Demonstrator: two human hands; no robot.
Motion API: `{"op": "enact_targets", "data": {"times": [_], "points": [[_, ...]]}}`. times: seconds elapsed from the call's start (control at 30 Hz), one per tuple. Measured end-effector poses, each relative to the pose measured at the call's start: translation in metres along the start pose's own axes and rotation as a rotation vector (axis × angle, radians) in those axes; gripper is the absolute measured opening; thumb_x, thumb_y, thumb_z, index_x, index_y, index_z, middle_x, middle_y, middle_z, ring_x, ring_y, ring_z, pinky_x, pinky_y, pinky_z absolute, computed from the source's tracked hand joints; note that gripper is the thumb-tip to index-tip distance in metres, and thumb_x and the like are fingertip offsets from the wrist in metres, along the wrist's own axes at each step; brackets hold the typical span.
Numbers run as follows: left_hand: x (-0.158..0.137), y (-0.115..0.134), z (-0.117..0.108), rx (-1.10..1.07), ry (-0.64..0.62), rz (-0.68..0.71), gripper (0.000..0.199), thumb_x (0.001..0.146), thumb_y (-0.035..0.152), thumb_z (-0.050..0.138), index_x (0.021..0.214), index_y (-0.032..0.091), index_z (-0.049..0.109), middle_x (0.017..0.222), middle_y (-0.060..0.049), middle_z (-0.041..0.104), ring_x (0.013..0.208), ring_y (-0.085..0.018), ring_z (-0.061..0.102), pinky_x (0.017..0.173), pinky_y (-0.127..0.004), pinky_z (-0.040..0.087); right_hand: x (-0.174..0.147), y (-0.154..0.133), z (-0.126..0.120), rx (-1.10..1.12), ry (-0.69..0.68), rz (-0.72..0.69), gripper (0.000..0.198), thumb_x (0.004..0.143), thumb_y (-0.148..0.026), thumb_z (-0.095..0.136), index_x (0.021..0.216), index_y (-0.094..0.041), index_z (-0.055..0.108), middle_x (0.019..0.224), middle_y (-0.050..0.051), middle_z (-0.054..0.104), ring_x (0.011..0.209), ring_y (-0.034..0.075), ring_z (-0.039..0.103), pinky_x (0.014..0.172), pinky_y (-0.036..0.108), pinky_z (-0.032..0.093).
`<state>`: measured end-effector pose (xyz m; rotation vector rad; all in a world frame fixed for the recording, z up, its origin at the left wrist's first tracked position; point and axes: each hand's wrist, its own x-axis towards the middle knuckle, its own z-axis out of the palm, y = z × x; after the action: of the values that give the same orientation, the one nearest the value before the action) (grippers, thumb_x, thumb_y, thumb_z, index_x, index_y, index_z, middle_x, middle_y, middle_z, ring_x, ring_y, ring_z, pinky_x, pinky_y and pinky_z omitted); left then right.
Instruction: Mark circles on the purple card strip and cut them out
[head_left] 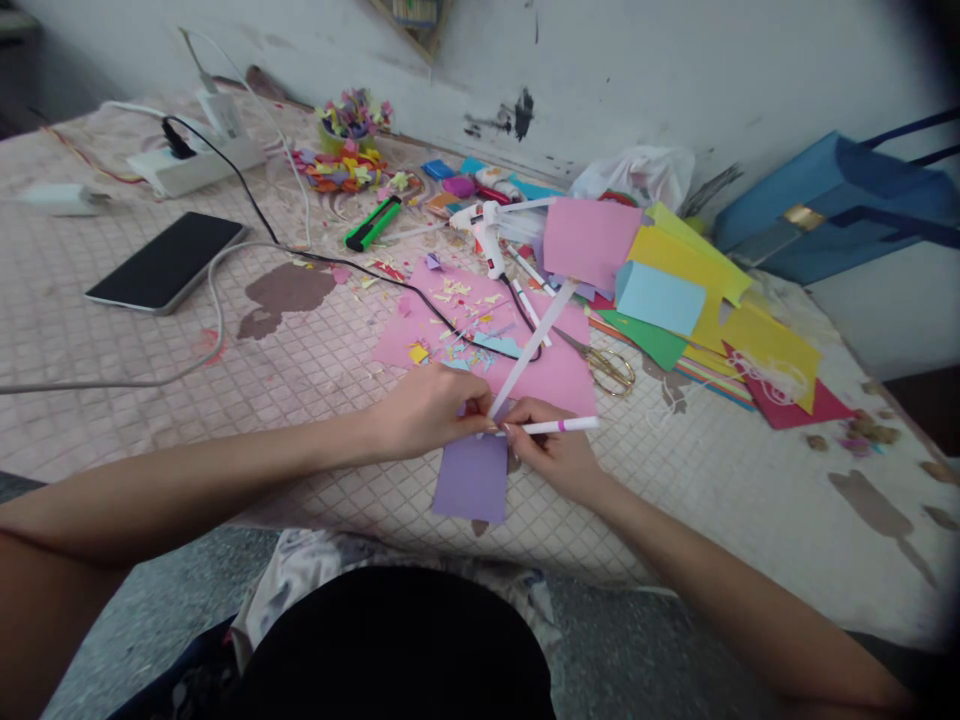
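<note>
My left hand (439,408) is closed in a pinch at the lower end of a pale paper strip (532,350), which slants up and away to the right. My right hand (556,455) grips a white pen-like stick with a pink band (574,425), its tip pointing left toward the left fingertips. The two hands almost meet, and the fingers hide where strip and tip come together. Beneath them lies a purple paper piece (471,485) near the table's front edge. Under the strip is a pink sheet (566,385) strewn with small paper scraps.
Beyond the hands are gold-handled scissors (611,370), a white glue gun (487,240) with its black cord, and a green cutter (373,223). Coloured papers (720,290) pile up at right beside a blue bag (832,210). A phone (169,260) and power strip (195,165) are left.
</note>
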<state>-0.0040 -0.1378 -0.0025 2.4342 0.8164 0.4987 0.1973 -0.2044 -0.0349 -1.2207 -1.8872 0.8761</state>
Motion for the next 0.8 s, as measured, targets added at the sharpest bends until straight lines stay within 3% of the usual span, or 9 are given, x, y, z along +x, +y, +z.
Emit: {"op": "enact_targets", "data": {"times": [0.37,0.8], "points": [[0.0,0.0,0.001,0.0,-0.007,-0.004,0.013,0.079,0.021,0.074,0.073,0.014,0.066,0.062,0.003,0.062,0.056,-0.009,0.054,0.054,-0.019,0.032,-0.008,-0.008,0.002,-0.28,0.056,-0.182,0.016,0.093,-0.02,0.051,0.08,-0.019,0.059,0.066,-0.001,0.06,0.059,0.011,0.055,0.055,0.022,0.04],[-0.001,0.001,0.002,-0.019,-0.013,0.001,0.012,0.08,0.021,0.073,0.074,0.014,0.066,0.063,0.002,0.063,0.057,-0.009,0.055,0.056,-0.019,0.034,-0.013,-0.009,0.005,-0.334,0.043,-0.196,0.017,0.095,-0.023,0.049,0.082,-0.02,0.059,0.071,0.001,0.062,0.066,0.013,0.058,0.06,0.025,0.045]]}}
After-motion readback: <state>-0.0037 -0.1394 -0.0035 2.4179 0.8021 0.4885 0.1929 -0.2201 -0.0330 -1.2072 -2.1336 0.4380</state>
